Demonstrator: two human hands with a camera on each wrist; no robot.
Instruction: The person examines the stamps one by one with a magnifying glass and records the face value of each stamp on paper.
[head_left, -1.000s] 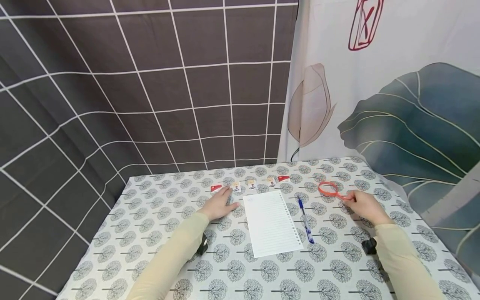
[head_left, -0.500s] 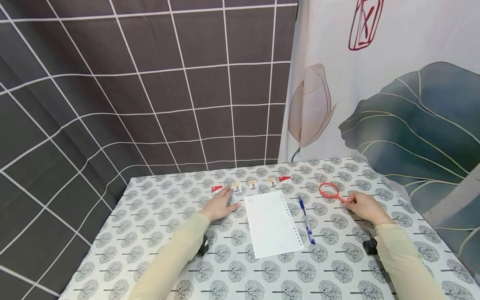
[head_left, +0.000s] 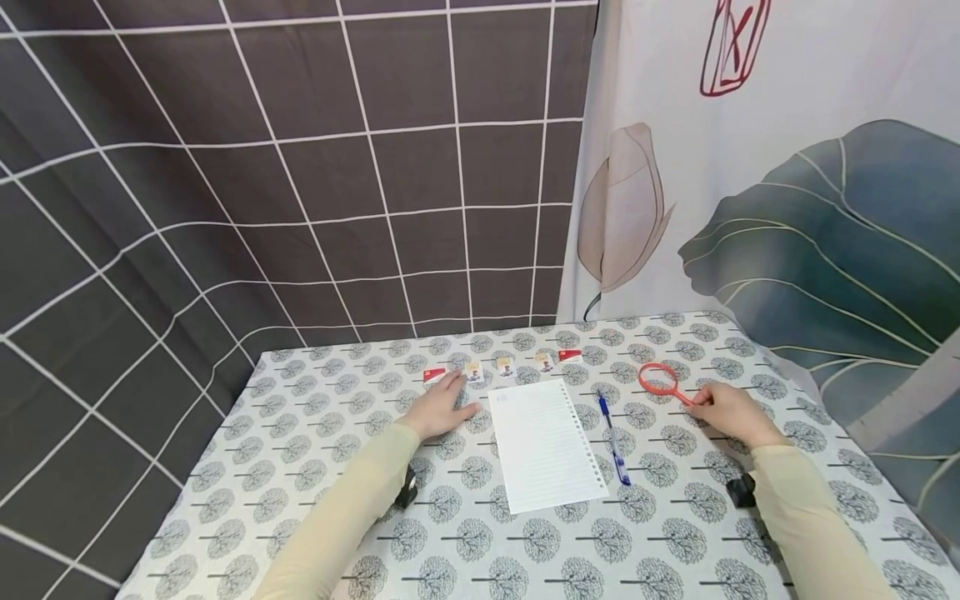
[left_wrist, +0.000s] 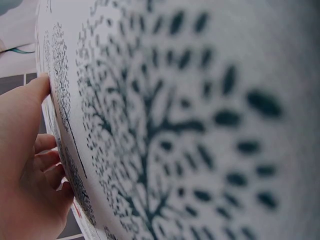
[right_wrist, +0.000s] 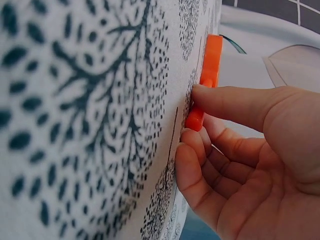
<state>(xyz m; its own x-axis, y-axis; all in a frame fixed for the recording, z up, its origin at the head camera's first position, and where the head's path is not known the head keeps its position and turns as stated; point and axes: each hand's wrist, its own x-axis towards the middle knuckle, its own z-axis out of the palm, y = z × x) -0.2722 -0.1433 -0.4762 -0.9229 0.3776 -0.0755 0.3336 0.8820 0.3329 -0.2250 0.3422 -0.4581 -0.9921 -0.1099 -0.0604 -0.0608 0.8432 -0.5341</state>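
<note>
My right hand (head_left: pixel 738 414) pinches the handle of an orange-red magnifying glass (head_left: pixel 677 395) between thumb and fingers, its round lens end pointing away to the left. In the right wrist view the orange handle (right_wrist: pixel 195 119) shows at the fingertips, close to the cloth. On the table to the left rests my left hand (head_left: pixel 437 411), fingers extended and thumb spread, holding nothing visible. Its fingertips lie by a red and white card (head_left: pixel 433 375) and a small picture card (head_left: pixel 473 372); I cannot tell if they touch. Only cloth and the hand (left_wrist: pixel 30 165) appear in the left wrist view.
A lined, punched sheet of paper (head_left: pixel 546 450) lies between the hands, a blue pen (head_left: pixel 613 439) right of it. Farther back sit two more picture cards (head_left: pixel 506 367) and another red and white card (head_left: pixel 570 356). Curtains hang behind the tree-patterned tablecloth (head_left: pixel 300 475).
</note>
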